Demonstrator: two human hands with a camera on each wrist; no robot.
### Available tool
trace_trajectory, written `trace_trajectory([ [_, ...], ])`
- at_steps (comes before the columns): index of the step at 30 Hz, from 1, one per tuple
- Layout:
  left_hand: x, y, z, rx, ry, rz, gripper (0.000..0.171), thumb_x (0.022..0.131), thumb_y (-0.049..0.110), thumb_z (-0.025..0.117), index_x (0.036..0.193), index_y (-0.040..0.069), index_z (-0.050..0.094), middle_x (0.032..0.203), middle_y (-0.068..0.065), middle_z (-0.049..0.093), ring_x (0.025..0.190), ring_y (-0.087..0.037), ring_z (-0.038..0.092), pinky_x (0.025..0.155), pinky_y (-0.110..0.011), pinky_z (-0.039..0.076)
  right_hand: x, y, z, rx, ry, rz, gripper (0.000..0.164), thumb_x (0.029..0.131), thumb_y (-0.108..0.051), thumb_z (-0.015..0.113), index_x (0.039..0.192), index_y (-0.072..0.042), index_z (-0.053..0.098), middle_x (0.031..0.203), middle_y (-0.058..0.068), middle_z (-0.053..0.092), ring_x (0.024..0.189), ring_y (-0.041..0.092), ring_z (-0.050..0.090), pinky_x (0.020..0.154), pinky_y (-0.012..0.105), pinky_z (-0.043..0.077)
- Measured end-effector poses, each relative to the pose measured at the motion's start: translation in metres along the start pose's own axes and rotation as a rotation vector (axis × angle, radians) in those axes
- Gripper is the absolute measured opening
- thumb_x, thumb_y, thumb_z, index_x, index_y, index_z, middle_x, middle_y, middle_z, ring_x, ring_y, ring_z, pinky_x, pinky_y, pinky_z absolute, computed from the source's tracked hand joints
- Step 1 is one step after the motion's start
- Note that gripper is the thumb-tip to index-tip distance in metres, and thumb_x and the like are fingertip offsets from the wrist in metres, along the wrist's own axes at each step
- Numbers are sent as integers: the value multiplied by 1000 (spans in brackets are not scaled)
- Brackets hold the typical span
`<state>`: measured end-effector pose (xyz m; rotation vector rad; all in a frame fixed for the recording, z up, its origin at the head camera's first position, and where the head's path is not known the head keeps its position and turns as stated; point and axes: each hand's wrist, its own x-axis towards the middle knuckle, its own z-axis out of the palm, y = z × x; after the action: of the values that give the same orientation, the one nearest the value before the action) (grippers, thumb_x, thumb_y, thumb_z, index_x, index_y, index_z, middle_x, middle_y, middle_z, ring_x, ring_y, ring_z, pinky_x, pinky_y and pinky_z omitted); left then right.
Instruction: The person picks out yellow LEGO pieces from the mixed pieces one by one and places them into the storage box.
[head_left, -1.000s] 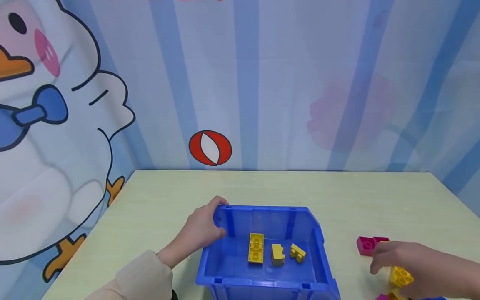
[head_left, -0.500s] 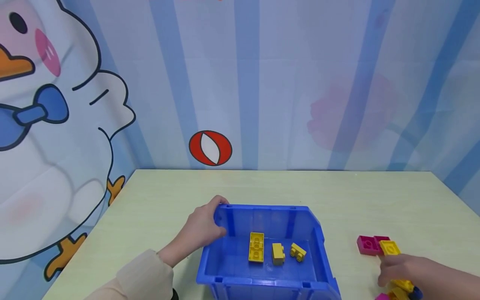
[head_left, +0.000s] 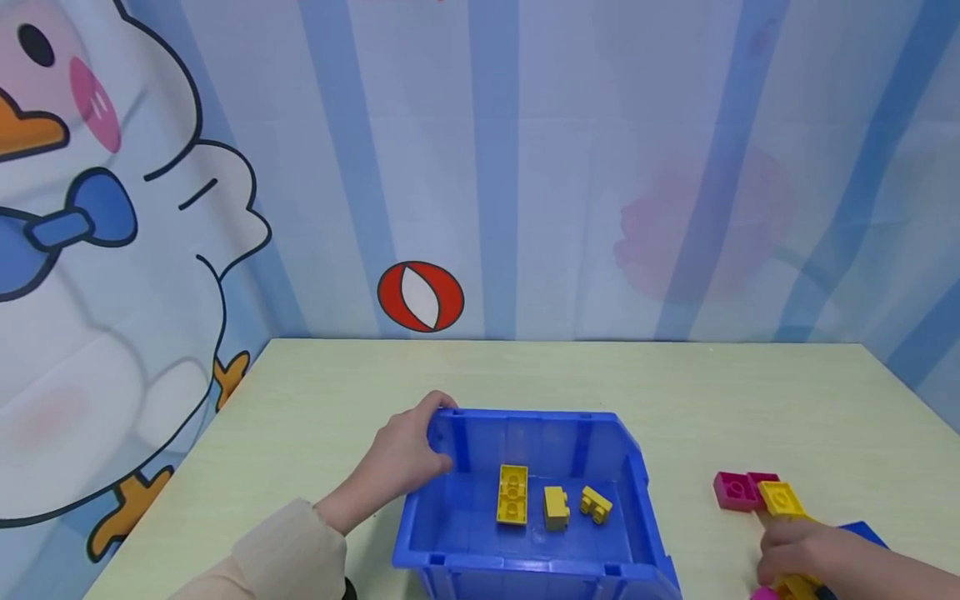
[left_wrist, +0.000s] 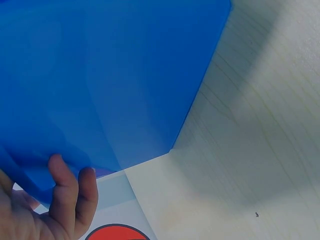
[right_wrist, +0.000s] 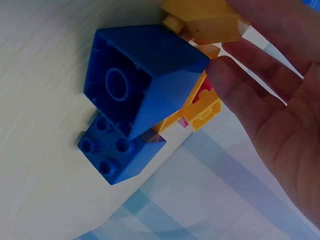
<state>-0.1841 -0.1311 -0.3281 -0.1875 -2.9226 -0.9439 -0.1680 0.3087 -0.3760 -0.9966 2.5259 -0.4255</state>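
My left hand point(head_left: 401, 454) grips the left rim of a blue bin point(head_left: 532, 571), thumb inside the wall; the left wrist view shows its curled fingers at the bin's side. Yellow toy building bricks lie in the bin: a long one point(head_left: 513, 496), a short one point(head_left: 556, 508) and a small one point(head_left: 596, 505). At the right, my right hand point(head_left: 810, 552) is down among loose bricks. In the right wrist view its fingers are right at a yellow brick point(right_wrist: 205, 20) and a hollow-bottomed blue brick point(right_wrist: 172, 90); I cannot tell whether they pinch the yellow one.
A magenta brick point(head_left: 738, 492) and a yellow brick point(head_left: 782, 498) lie just beyond the right hand. Another blue brick point(right_wrist: 125, 155) rests under the hollow one. The pale wooden table point(head_left: 360, 375) ends at a printed curtain point(head_left: 570, 167).
My right hand has moved slightly down and toward the near bricks, uncovering the yellow brick beside the magenta one. The left hand, the bin and its bricks have stayed put.
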Motion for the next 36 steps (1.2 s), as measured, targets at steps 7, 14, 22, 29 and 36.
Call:
trace_trajectory([
  [7,-1,2,-2,1,-1,-1,47,69,6,65,111,16,47,106,-15,60,86,-31,58,66,-48,54,0,-9,-5,-50,19,-100,22,74,-41,63,88,-24,64,82,-18,48,69,0,38,58,28,47],
  [14,-1,2,-1,4,-2,-8,47,69,6,65,111,16,47,107,-15,60,87,-32,58,66,-48,54,2,-9,-3,-46,17,-104,21,74,-40,63,85,-23,65,80,-20,46,66,0,38,57,27,46],
  [22,-2,2,-1,0,2,-12,47,69,6,65,111,16,47,108,-15,59,89,-33,58,67,-49,53,4,-11,6,35,-21,-26,18,75,-36,63,84,-21,65,77,-20,46,63,0,39,56,26,45],
  [29,-2,3,-2,-6,-1,-18,47,69,6,65,111,16,47,108,-15,59,88,-33,58,66,-49,53,3,-9,10,19,-1,-50,19,75,-37,62,84,-20,65,76,-21,45,61,-1,39,55,25,45],
  [36,-2,2,-2,-5,-3,-11,47,69,6,65,111,16,47,107,-15,60,87,-32,58,66,-48,53,5,-10,10,21,-18,-20,19,74,-37,63,83,-21,65,75,-20,46,61,0,40,56,25,45],
])
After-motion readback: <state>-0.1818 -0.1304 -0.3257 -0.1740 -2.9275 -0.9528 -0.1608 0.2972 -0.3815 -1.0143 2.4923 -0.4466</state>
